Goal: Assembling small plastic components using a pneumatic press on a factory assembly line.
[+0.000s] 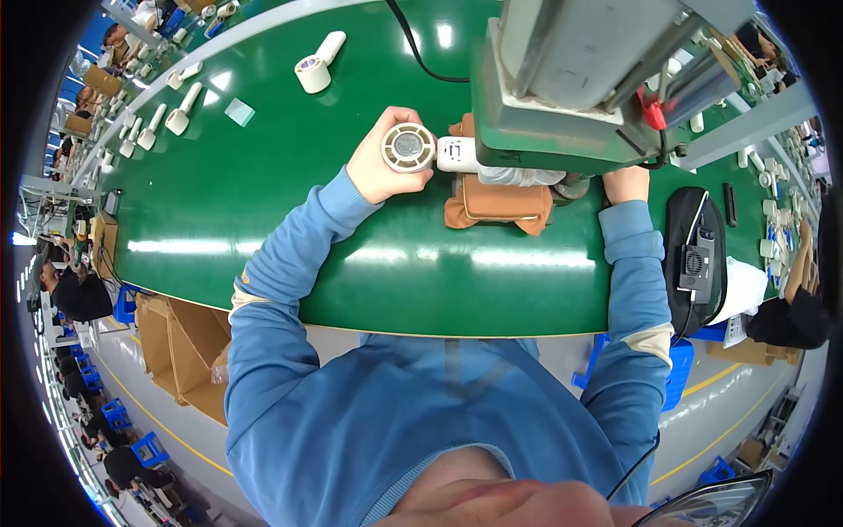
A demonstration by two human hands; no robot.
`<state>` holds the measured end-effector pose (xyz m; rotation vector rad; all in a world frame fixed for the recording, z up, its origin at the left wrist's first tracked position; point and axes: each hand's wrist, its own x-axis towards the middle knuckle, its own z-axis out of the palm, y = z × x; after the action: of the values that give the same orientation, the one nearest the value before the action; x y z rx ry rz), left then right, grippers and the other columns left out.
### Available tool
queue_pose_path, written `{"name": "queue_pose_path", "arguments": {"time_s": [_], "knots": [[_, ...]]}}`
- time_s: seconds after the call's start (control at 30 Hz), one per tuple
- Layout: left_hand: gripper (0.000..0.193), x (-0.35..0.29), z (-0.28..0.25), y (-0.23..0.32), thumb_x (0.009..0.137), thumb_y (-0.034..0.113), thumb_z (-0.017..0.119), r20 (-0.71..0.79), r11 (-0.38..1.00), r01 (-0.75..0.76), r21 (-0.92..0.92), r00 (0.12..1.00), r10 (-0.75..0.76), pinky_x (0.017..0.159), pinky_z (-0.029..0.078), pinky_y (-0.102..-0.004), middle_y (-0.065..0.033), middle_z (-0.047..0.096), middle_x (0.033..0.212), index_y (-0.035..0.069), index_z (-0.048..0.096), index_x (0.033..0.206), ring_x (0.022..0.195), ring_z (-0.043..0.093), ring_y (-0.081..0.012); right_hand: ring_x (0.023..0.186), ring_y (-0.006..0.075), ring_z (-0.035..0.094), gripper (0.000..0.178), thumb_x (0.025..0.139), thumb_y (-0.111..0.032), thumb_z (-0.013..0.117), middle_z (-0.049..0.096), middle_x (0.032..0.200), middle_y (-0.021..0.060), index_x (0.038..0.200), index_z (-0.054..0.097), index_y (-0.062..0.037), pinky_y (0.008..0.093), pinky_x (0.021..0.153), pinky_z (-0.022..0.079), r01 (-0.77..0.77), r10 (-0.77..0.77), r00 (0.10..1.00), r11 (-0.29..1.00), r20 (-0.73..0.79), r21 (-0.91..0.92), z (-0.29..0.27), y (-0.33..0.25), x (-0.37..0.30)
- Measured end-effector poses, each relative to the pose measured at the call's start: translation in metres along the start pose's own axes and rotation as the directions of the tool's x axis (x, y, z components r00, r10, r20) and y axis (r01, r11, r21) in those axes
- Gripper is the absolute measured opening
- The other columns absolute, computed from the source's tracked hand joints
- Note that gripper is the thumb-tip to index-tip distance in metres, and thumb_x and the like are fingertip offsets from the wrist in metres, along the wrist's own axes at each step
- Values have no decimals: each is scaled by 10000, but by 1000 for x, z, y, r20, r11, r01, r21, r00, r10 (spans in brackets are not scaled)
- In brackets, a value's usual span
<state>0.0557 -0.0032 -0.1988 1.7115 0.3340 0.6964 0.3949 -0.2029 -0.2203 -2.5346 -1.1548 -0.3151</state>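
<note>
1. While the left hand curls round the round vented head of a white handheld device, the device's handle points rightward, toward the brown padded rest below the green machine head.
2. The left fingers grasp that round head, with the thumb on the near side and the other fingers on the far side.
3. The right hand is at the machine's right side; its fingers are hidden behind it, so I cannot tell whether they grip anything.
4. The device is above the green bench, at the padded rest's left end; the machine hides whatever lies farther in.
5. It looks like a stiff plastic shell, probably fairly light, with most weight in the head; the smooth casing could slip or scuff.
6. The head's outer wall offers the surest hold, keeping fingers off the vent ring, which may be more fragile; the handle suits a second, supporting grasp. The padding looks soft and forgiving.
</note>
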Motion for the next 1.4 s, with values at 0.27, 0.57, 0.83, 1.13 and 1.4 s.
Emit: {"name": "queue_pose_path", "arguments": {"time_s": [0.27, 0.57, 0.83, 1.13, 1.4], "knots": [[543, 4, 1, -18, 599, 17, 715, 71, 994, -99, -39, 992, 102, 770, 482, -257, -77, 609, 937, 58, 481, 1087, 831, 588, -150, 974, 348, 585, 374, 808, -266, 558, 606, 1147, 131, 1134, 598, -86, 418, 797, 474, 153, -160, 966, 987, -205, -46, 45, 43, -1], [408, 17, -42, -14, 666, 84, 690, 123, 946, 105, -308, 990, -70, 708, 518, -279, -129, 619, 942, 8, 553, 1043, 750, 635, -213, 1045, 335, 564, 378, 864, -257, 514, 590, 1178, 161, 1154, 582, -24, 400, 881, 441, 202, -202, 979, 979, 10, -23, 26, 40, -2], [361, 15, -47, -24, 725, 125, 632, 117, 800, 249, -546, 968, -221, 678, 524, -305, -165, 611, 942, -7, 548, 1051, 720, 635, -258, 1013, 328, 572, 340, 864, -209, 514, 599, 1156, 157, 1136, 591, -21, 400, 871, 444, 380, -377, 922, 925, -90, 20, 25, 43, 12], [391, 9, -40, -17, 686, 120, 673, 111, 944, 129, -303, 989, -99, 711, 508, -297, -117, 612, 939, 21, 548, 1043, 762, 612, -218, 1005, 329, 571, 320, 863, -197, 517, 607, 1130, 156, 1118, 602, -22, 407, 878, 439, 442, -446, 880, 895, -162, -65, 32, 42, 13], [450, 6, -16, 0, 601, 84, 760, 130, 993, -109, 46, 986, 102, 761, 495, -268, -45, 634, 917, 75, 560, 1004, 810, 594, -150, 1022, 317, 567, 339, 873, -230, 523, 604, 1135, 153, 1131, 595, -23, 407, 893, 431, 475, -494, 855, 868, -160, -144, 30, 40, 15]]}}
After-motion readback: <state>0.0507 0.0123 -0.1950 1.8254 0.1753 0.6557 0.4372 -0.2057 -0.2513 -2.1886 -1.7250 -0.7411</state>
